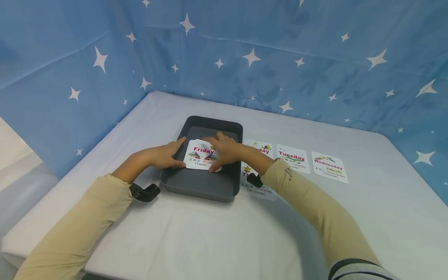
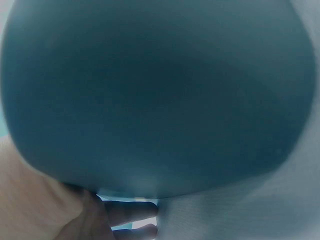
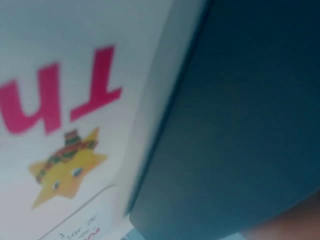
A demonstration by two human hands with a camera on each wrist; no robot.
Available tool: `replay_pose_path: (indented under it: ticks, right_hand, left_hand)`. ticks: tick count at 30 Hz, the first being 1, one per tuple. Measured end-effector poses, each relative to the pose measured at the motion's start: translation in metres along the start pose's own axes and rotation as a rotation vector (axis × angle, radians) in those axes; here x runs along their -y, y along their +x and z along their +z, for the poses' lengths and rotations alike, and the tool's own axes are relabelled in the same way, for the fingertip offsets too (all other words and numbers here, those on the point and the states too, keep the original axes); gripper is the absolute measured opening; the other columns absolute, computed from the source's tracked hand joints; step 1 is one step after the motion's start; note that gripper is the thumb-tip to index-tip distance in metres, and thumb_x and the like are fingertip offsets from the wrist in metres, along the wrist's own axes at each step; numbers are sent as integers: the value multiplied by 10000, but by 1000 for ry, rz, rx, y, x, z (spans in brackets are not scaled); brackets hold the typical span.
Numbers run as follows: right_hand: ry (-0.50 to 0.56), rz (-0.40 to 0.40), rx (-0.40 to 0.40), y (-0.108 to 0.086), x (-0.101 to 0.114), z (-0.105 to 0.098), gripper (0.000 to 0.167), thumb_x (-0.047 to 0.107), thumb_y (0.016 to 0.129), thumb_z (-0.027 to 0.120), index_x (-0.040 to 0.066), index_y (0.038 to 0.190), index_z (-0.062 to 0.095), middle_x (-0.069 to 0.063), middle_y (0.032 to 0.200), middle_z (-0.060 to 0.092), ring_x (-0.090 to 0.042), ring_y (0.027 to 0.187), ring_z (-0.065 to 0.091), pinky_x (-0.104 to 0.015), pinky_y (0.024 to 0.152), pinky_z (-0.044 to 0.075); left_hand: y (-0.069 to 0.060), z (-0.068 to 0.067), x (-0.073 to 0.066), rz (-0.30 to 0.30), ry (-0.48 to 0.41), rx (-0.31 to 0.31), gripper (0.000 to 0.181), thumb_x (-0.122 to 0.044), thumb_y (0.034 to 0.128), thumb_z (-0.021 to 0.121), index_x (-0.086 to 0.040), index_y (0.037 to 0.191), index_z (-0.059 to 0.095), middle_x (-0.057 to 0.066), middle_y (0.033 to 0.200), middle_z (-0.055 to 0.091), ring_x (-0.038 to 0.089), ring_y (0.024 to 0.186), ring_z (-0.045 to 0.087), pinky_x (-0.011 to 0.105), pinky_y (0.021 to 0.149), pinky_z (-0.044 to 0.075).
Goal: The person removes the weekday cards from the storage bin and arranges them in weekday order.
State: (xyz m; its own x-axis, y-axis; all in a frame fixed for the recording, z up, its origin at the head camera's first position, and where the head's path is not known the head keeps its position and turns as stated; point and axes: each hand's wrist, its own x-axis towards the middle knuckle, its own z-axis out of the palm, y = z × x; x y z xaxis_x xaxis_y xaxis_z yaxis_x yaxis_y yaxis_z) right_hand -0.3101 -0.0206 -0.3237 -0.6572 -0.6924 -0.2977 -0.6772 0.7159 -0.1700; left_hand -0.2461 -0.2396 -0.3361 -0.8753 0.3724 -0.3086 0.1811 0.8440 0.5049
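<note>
A white card printed "Friday", seemingly atop others, is over the dark grey tray in the head view. My right hand grips its right part, thumb at the lower edge and fingers at the upper. My left hand reaches over the tray's left side with thumb and fingers spread; its thumb tip is at the card's lower left edge. In the left wrist view the tray's outer wall hides most of that hand. The right wrist view shows the tray wall and only a blurred bit of hand.
Right of the tray lie a "Thursday" card, a partly covered card ending in "day", a "Tuesday" card and a "Wednesday" card. A white cloth covers the table; a blue star-patterned curtain hangs behind.
</note>
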Motion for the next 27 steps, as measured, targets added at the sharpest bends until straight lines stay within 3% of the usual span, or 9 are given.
replay_pose_path:
  ticks: [5, 8, 15, 20, 27]
  right_hand:
    - [40, 0, 56, 1, -3, 1, 1084, 513, 679, 740, 180, 1478, 86, -144, 1480, 210, -334, 1346, 247, -526, 1069, 248]
    - [29, -4, 62, 1, -5, 1, 1073, 512, 686, 735, 179, 1478, 92, -148, 1459, 247, -319, 1327, 286, -515, 1059, 271]
    - [-31, -13, -14, -3, -4, 1, 1044, 530, 683, 729, 176, 1473, 145, -160, 1364, 333, -314, 1220, 372, -474, 1005, 329]
    - [-85, -39, -59, -9, 0, -1, 997, 543, 684, 718, 203, 1465, 199, -134, 1379, 318, -294, 1232, 333, -463, 994, 315]
    - [-159, -81, -48, -9, -1, 2, 915, 604, 694, 663, 235, 1441, 286, -119, 1430, 293, -280, 1222, 299, -464, 984, 301]
  left_hand:
    - [0, 0, 1, 7, 6, 4, 914, -304, 887, 572, 32, 1440, -73, 300, 1489, 29, 417, 1380, 64, 525, 1113, 122]
    - [0, 1, 1, 17, 10, 11, 915, -309, 888, 571, 38, 1439, -73, 291, 1493, 19, 415, 1381, 60, 525, 1114, 121]
    - [1, -1, 1, 6, 25, 5, 906, -306, 889, 565, 29, 1442, -70, 284, 1496, 19, 412, 1383, 61, 525, 1113, 121]
    - [0, -2, -1, 4, 18, 11, 912, -311, 891, 564, 33, 1439, -78, 301, 1488, 15, 423, 1379, 53, 531, 1111, 117]
    - [-1, -1, -3, 10, 13, 7, 904, -308, 892, 566, 32, 1441, -66, 297, 1490, 22, 423, 1378, 59, 528, 1113, 114]
